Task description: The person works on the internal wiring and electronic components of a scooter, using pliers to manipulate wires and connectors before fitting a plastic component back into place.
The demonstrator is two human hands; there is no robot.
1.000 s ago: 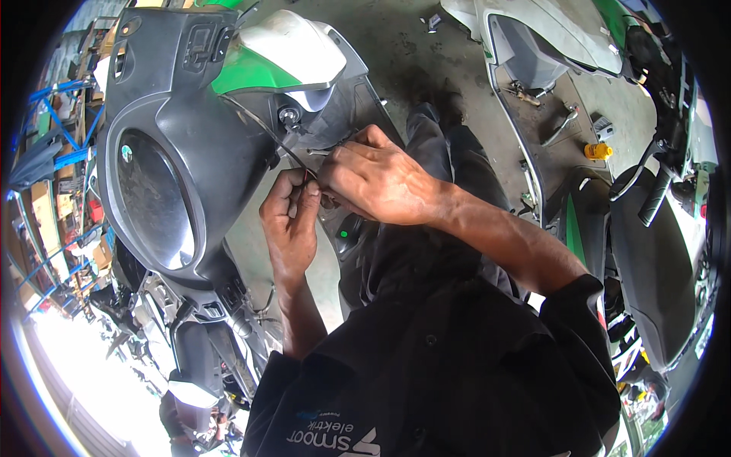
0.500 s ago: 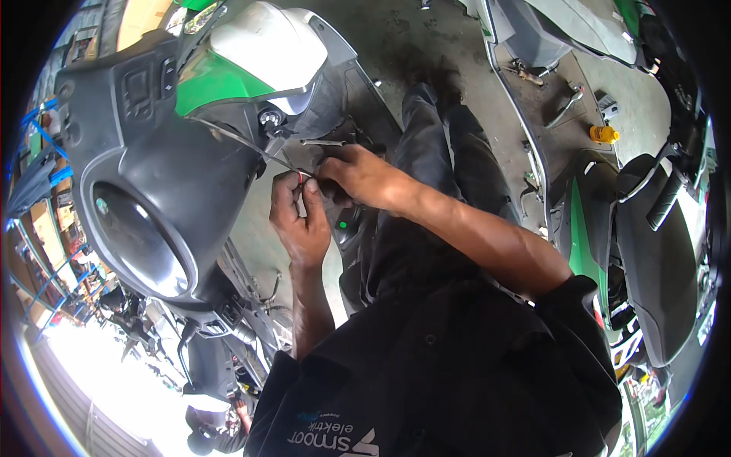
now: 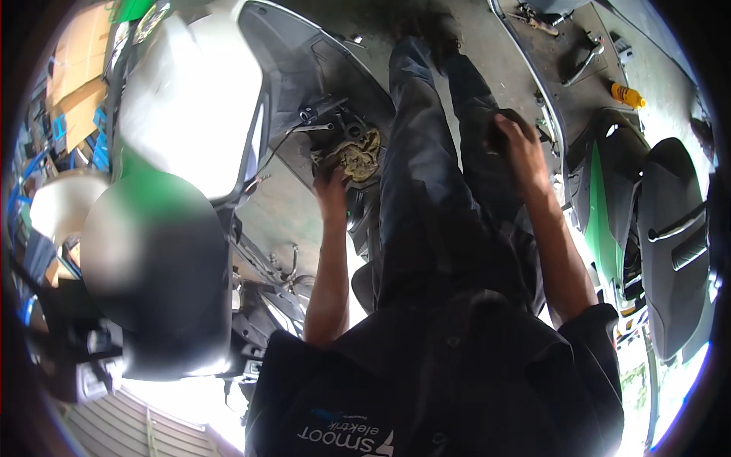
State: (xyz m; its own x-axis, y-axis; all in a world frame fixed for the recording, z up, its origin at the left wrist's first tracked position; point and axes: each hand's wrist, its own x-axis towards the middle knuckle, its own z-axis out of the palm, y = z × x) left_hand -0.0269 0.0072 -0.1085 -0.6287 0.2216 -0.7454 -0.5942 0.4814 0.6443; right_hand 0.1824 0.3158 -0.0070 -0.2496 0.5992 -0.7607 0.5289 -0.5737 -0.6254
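Observation:
My left hand [image 3: 330, 185] is down at a crumpled yellowish rag [image 3: 359, 158], its bent fingers closed on the near edge. The rag lies on the dark footboard of a scooter. Close beyond it sits a silver hand tool, long and thin like a spanner [image 3: 314, 128], beside small black parts [image 3: 308, 113] with a thin dark cable. Over my right leg hangs my right hand [image 3: 520, 148], away from the scooter; its fingers look bent but are smeared by motion, so whether they hold anything is hidden.
The scooter's white and green front panel [image 3: 190, 99] stands on my left, with a blurred black cover [image 3: 179, 297] nearer. On my right are a black seat [image 3: 674, 251], a green-striped panel [image 3: 599, 206] and a yellow bottle [image 3: 627, 95] on the floor.
My hands were together at a thin cable beside the scooter front. They have parted: the left moved to the rag, the right swung away rightward. The view has shifted.

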